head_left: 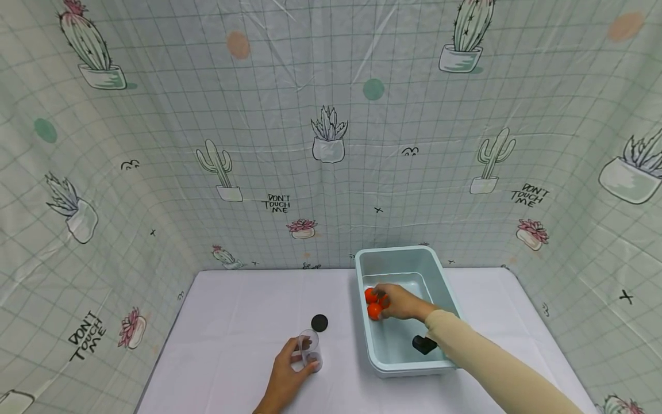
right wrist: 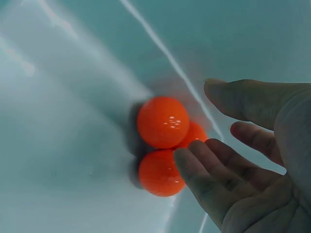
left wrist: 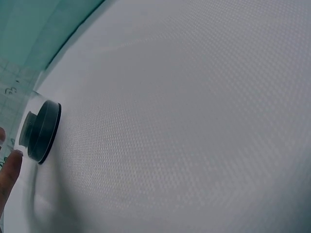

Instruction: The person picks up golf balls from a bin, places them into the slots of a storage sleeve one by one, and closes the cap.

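So the three orange balls [head_left: 374, 311] are bunched up in the pale blue bin [head_left: 414, 367], hugging its left wall about midway between the back-left and front-left corners. They look smooth and glossy, so I'd guess they're light, fairly stiff and pretty slippery, more likely to roll off than break. Best hold is probably thumb on one side and fingertips on the other, right around a ball's widest part, pads only. The right hand [head_left: 399, 302] is over them with its thumb well apart from loosely extended fingers, so it's not gripping anything; can't tell if a fingertip is actually touching a ball. The balls are round, so no long axis and no front end to worry about. The clear container [head_left: 313, 353] is on the worktop [head_left: 238, 322], left of the bin's front-left corner, and the left hand [head_left: 287, 365] has thumb and fingers wrapped around its side. Looks like thin, light plastic to me, kinda slick, so a gentle hold around the wall seems right. Its long axis runs roughly upright, upper rim facing up, though a slight tilt is hard to rule out. A black disc [head_left: 319, 323] lies just beyond it, toward the worktop's back edge, and a black piece [head_left: 423, 344] sits near the bin's front-right corner.
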A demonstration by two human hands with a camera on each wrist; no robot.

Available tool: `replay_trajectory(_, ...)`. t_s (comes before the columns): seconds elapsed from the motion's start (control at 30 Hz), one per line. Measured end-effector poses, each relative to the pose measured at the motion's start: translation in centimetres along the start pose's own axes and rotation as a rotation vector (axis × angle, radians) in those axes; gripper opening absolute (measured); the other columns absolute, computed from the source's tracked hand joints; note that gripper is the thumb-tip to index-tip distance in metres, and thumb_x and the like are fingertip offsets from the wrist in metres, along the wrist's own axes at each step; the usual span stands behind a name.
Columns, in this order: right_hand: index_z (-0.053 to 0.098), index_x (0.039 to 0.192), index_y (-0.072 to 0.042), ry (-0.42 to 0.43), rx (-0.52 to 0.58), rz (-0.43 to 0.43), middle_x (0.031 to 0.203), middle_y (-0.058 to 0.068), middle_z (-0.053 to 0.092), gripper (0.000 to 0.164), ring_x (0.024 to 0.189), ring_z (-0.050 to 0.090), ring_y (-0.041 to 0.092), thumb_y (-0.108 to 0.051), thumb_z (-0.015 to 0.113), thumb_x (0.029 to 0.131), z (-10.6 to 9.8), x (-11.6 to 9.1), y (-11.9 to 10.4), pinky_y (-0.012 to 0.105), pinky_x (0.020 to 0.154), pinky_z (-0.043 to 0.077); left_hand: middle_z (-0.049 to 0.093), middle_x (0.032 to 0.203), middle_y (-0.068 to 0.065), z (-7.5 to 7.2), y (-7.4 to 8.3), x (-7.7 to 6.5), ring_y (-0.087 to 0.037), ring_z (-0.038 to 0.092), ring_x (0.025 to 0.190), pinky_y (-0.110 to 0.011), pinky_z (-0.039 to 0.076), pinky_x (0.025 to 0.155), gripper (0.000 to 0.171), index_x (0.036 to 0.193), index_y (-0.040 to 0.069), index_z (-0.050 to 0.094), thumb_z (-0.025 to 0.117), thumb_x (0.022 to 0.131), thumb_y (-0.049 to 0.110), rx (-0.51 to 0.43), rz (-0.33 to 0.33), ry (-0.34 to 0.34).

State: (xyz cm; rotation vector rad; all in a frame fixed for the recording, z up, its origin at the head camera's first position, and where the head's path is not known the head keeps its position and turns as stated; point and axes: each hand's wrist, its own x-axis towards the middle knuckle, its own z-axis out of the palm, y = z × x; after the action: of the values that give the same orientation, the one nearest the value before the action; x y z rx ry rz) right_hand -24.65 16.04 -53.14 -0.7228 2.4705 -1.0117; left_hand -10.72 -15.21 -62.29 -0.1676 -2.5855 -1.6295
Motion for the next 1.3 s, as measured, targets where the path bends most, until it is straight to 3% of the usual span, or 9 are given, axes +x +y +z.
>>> replay_trajectory(0.27,0.063,0.124,0.01,0.008,-0.042,0.036,0.115,0.02,0.069,0.048,0.094,0.065,0.026,0.01,0.083,0.08,0.7,0.5,0.4,0.04,0.088,0.062,0.068,0.127,-0.013,0.2,-0.3,-0.1,-0.037,0.064,0.122,-0.035,0.062,0.099,0.055,0.132,0.005,0.061,0.089,0.085,0.012,-0.001,0.009,0.009)
replay_trajectory(0.67,0.063,0.126,0.013,0.008,-0.104,0.054,0.121,0.023,0.07,0.048,0.099,0.063,0.028,0.009,0.08,0.082,0.8,0.3,0.9,0.041,0.092,0.062,0.068,0.127,-0.011,0.3,-0.3,-0.2,-0.035,0.065,0.121,-0.032,0.061,0.1,0.056,0.133,0.005,0.061,0.089,0.085,0.014,0.017,0.009,0.005)
replay_trajectory(0.83,0.066,0.124,0.013,0.003,-0.117,0.05,0.121,0.022,0.07,0.045,0.104,0.064,0.031,0.01,0.081,0.081,1.2,0.7,0.9,0.048,0.098,0.06,0.068,0.126,-0.01,0.2,-0.3,-0.2,-0.036,0.065,0.121,-0.032,0.061,0.1,0.056,0.133,0.005,0.061,0.089,0.085,0.014,0.015,0.008,0.009)
replay_trajectory(1.17,0.072,0.112,0.011,0.018,-0.144,0.071,0.104,0.014,0.073,0.039,0.093,0.063,0.026,0.015,0.083,0.075,1.7,1.3,0.5,0.046,0.093,0.061,0.068,0.127,-0.011,0.2,-0.2,-0.3,-0.036,0.065,0.121,-0.034,0.061,0.1,0.055,0.133,0.005,0.061,0.088,0.087,0.016,0.012,0.008,0.007)
replay_trajectory(1.3,0.075,0.102,0.006,-0.022,-0.148,0.035,0.091,0.007,0.071,0.033,0.083,0.06,0.019,0.018,0.083,0.072,1.9,1.4,0.4,0.035,0.08,0.061,0.068,0.126,-0.01,0.2,-0.1,-0.3,-0.036,0.065,0.121,-0.035,0.061,0.1,0.055,0.133,0.005,0.061,0.088,0.087,0.017,0.015,0.006,0.009)
